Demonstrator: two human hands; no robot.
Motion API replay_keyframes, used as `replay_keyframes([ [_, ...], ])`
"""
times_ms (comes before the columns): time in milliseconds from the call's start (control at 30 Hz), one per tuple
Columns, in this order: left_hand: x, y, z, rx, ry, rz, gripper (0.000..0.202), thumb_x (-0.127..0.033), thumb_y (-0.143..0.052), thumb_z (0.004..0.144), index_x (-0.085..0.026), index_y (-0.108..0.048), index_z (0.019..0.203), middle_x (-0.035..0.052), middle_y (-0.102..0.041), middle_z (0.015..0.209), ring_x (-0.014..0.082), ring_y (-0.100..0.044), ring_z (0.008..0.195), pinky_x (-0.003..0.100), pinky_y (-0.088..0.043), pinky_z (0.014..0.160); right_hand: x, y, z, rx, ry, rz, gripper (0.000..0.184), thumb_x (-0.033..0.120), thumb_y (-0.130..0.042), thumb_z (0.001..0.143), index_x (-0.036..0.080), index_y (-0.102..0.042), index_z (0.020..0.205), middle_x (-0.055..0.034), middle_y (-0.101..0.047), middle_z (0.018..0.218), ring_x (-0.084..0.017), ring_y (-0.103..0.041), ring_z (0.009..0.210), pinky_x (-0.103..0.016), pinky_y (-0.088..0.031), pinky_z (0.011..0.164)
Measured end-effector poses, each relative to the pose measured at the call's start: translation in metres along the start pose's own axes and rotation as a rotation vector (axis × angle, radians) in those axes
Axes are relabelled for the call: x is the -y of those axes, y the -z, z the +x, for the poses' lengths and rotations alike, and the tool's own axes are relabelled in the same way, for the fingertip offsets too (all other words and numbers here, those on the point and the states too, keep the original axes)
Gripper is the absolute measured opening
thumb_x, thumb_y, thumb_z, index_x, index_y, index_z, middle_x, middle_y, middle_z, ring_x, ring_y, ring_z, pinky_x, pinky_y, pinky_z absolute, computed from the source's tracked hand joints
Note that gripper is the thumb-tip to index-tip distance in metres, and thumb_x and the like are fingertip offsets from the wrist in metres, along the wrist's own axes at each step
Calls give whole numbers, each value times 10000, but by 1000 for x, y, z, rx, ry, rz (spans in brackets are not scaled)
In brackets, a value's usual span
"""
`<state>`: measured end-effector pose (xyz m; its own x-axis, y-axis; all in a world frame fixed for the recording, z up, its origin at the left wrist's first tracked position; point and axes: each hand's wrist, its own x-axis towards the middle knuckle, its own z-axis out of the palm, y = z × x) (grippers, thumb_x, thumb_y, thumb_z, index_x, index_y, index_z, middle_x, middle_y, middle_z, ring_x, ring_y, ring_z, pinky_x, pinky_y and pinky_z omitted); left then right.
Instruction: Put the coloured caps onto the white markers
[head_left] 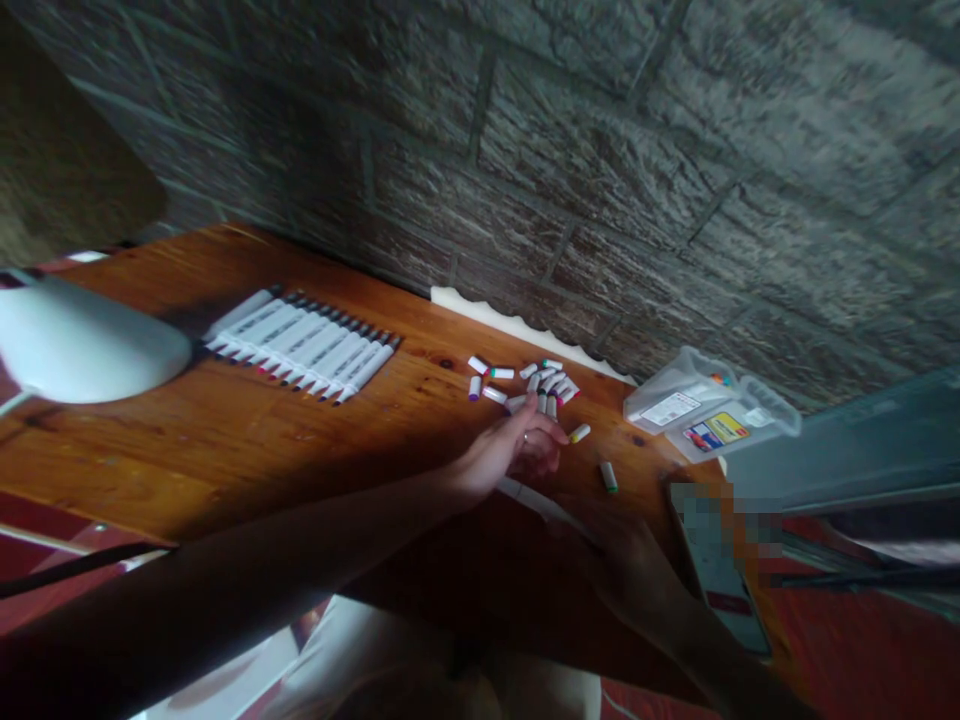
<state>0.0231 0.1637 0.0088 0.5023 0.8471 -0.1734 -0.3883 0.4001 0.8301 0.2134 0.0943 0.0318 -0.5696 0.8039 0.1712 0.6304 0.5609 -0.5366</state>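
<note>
**Right hand on white marker; left hand at loose caps**

The right hand is positioned over the shaded near part of the wooden tabletop, toward its right edge. It grasps the white marker; the exact finger placement is obscured by shadow. The marker lies crosswise, and its far end points toward the left hand.

The left hand extends toward the far edge, with its fingers at the loose caps. Whether it pinches a cap cannot be determined. A ring is visible on one finger.

The loose caps form an irregular cluster near the far edge. Two caps lie apart on the near side of the cluster: a yellow-marked cap, just beside the left hand, and a green-marked cap, closer to the right edge.

A row of markers lies side by side on the left half of the tabletop, coloured tips facing the near edge. A white lamp is located left of the row. A clear plastic container occupies the far right corner. A phone lies along the right edge.
</note>
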Motion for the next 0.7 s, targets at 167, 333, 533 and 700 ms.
replay_keyframes([
  [167, -8, 0, -3, 12, -38, 13, 778, -865, -356, 845, -129, -592, 938, 32, -597, 715, 121, -542, 657, 231, -391, 643, 5, 2, 5, -40, 16, -19, 257, 273, -522, 992, 157, -738, 1067, -72, -777, 970, -116, -746, 772, -168, -576, 713],
  [333, -10, -4, 4, 53, -112, -78, 759, -843, -365, 859, -126, -593, 955, 39, -611, 728, 113, -547, 644, 218, -398, 613, -1, 13, -4, -106, -48, -33, 203, 289, -554, 979, 189, -725, 1026, -20, -777, 934, -93, -747, 793, -129, -564, 729],
  [533, -5, 6, 10, -112, -126, 172, 714, -811, -481, 834, -115, -620, 913, 6, -559, 670, 79, -470, 534, 205, -324, 508, -11, 17, -12, -283, -101, -162, 212, 303, -556, 980, 182, -696, 1083, -34, -777, 1004, -118, -760, 858, -144, -575, 745],
  [700, 0, 3, 7, -42, -276, 365, 657, -765, -517, 846, -115, -582, 772, -34, -453, 577, 54, -408, 520, 201, -292, 518, -12, 19, -13, -320, -53, -377, 244, 317, -570, 974, 179, -689, 1136, -52, -772, 1042, -149, -762, 893, -192, -591, 790],
])
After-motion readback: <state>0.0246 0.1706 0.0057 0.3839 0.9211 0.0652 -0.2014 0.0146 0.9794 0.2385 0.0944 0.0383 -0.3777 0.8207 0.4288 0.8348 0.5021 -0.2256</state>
